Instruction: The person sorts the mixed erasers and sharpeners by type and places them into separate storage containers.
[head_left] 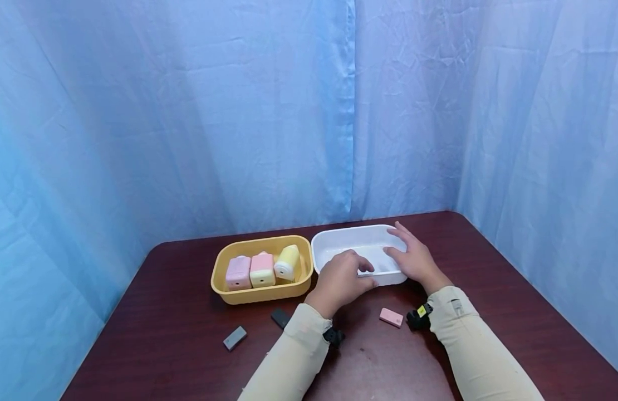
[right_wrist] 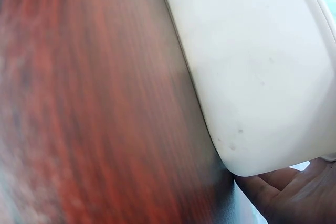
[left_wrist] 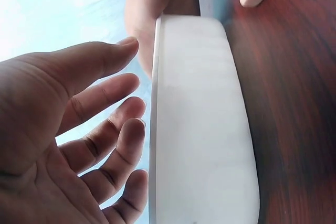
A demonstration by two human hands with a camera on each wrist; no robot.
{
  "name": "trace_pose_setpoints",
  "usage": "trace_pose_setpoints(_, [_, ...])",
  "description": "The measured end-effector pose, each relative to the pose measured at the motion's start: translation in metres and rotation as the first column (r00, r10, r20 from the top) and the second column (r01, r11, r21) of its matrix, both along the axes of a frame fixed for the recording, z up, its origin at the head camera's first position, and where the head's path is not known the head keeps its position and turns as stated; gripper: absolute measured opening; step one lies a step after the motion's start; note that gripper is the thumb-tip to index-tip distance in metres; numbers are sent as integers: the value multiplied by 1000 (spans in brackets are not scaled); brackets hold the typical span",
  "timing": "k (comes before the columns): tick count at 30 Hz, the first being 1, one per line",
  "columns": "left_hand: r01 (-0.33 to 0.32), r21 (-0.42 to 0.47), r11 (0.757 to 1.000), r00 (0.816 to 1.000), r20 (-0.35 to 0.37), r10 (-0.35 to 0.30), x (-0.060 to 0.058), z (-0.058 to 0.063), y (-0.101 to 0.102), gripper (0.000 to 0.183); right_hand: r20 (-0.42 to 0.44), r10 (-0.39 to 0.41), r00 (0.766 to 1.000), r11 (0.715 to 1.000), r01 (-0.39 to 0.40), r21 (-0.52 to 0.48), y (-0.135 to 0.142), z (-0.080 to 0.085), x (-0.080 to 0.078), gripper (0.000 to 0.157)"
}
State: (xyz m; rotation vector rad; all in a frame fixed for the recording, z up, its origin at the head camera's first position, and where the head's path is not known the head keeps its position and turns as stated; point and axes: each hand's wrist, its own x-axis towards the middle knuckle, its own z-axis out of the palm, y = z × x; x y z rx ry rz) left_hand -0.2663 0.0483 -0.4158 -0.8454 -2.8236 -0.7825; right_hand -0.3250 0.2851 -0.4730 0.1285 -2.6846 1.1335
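A white plastic tray (head_left: 339, 238) stands on the dark red table, with bare inner floor showing between the hands. My left hand (head_left: 345, 277) hovers over its near rim; in the left wrist view the loosely bent fingers (left_wrist: 107, 177) and thumb hold nothing and stop just short of the rim. At the tray's right end is my right hand (head_left: 414, 257), its thumb and fingers spread apart over the rim. The right wrist view has the tray's outer wall (right_wrist: 252, 77) large in front, with part of that hand behind the corner.
Left of the white tray, a yellow tray (head_left: 261, 296) holds a lilac bottle (head_left: 238, 272), a pink-and-cream bottle (head_left: 262, 269) and a yellow-and-white bottle (head_left: 288, 262). On the table lie a grey block (head_left: 235, 338), a black block (head_left: 279, 318) and a pink block (head_left: 391, 317). Blue curtains hang behind.
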Motion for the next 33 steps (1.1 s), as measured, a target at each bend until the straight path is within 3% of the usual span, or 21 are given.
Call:
trace_pose_setpoints(17, [141, -116, 983, 990, -10, -143, 15, -9, 22, 25, -14, 3, 1000, 1000, -3, 0, 2, -3, -2, 57])
trace_pose_setpoints(22, [175, -150, 973, 984, 44, -170, 19, -16, 25, 27, -19, 5, 1000, 1000, -5, 0, 2, -4, -3, 57])
trace_pose_setpoints(33, [176, -162, 971, 972, 187, -145, 16, -28, 25, 28, -13, 2, 1000, 1000, -2, -3, 2, -4, -3, 58])
